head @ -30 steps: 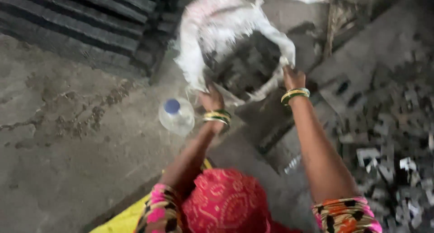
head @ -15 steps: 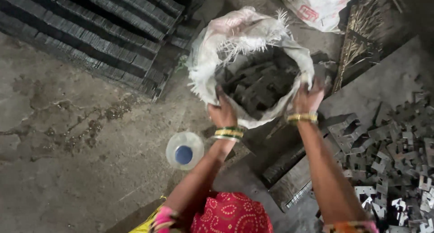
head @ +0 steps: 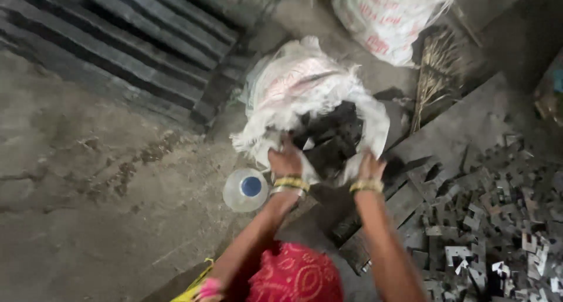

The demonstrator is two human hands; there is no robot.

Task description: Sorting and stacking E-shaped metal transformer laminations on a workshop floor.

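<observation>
Two hands at frame centre grip one white sack: left hand and right hand clutch its rim. One bottle sits lower left.

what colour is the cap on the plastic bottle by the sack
Blue: the cap on the clear plastic bottle, seen from above in the head view.

A clear plastic bottle with a blue cap stands on the concrete floor. Dark metal strips lie stacked upper left. A second white sack sits beside a twig broom, and loose metal pieces cover the right.
</observation>
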